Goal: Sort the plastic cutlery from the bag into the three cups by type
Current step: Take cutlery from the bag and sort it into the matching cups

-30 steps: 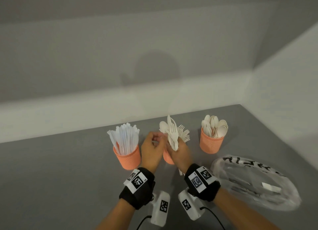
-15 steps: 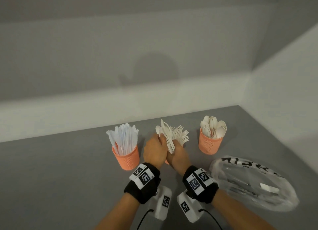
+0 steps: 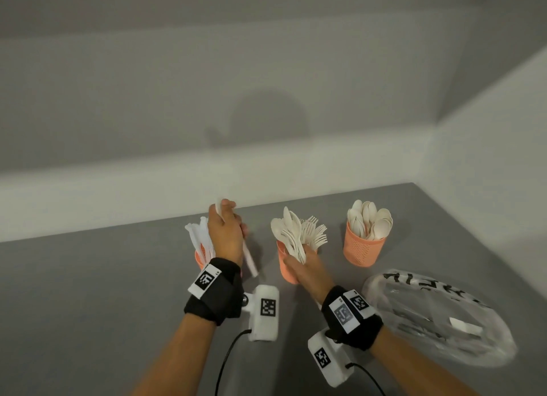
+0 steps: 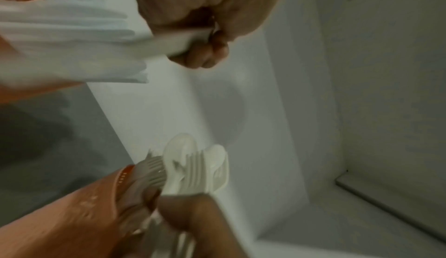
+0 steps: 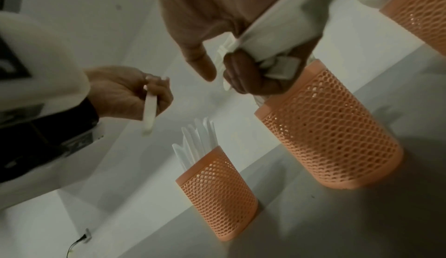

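Orange cups [image 3: 363, 247] were nearly full, the bag [image 3: 438, 315] looked almost empty, the left hand [image 3: 225, 232] gripped one knife [image 3: 248, 256] over the knife cup, and the right hand [image 3: 307, 266] clutched a mixed bunch [image 3: 291, 232] still to sort.

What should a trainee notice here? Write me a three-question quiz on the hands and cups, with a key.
1. True or false: the left hand holds a single white piece.
2. The right-hand cup holds: A forks, B spoons, C knives.
3. Fill in: the right hand grips a bundle of cutlery in front of the ___ cup.

Key: 1 true; 2 B; 3 middle.
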`<state>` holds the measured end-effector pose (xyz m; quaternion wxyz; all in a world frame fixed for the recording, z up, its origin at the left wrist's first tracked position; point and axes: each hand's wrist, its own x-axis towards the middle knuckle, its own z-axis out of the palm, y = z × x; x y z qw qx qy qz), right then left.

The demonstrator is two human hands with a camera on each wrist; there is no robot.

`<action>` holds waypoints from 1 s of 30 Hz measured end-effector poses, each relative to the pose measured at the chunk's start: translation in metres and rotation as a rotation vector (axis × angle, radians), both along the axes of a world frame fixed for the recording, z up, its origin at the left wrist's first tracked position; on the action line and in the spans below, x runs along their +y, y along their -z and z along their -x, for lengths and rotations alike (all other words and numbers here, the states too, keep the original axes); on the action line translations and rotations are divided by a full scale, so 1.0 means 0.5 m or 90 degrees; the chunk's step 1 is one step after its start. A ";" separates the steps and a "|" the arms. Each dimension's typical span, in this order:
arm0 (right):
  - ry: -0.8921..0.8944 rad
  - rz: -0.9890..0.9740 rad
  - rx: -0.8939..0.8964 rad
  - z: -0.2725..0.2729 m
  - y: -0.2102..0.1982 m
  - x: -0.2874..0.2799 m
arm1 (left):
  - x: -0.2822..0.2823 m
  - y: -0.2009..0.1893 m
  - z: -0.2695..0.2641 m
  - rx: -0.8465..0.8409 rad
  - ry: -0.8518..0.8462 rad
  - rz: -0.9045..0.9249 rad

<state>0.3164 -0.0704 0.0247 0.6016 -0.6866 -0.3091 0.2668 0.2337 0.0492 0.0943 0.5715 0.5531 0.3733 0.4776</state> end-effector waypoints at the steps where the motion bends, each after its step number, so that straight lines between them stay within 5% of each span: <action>1: 0.001 -0.020 0.021 0.001 -0.001 0.001 | 0.000 0.012 0.000 0.055 0.012 -0.024; 4: 0.021 -0.039 0.084 -0.001 -0.003 0.009 | -0.030 0.040 -0.004 0.223 0.145 -0.048; 9: 0.027 -0.049 0.068 -0.001 0.004 0.015 | -0.089 0.074 -0.021 0.264 0.246 -0.139; 14: 0.060 -0.064 0.062 -0.004 0.002 0.012 | -0.096 0.070 -0.030 0.246 0.241 -0.082; 27: 0.056 -0.044 0.021 -0.009 0.014 0.017 | -0.084 0.052 -0.031 0.033 0.119 0.320; 30: 0.068 -0.030 0.026 -0.012 0.022 0.020 | -0.080 0.044 -0.023 0.019 0.120 0.319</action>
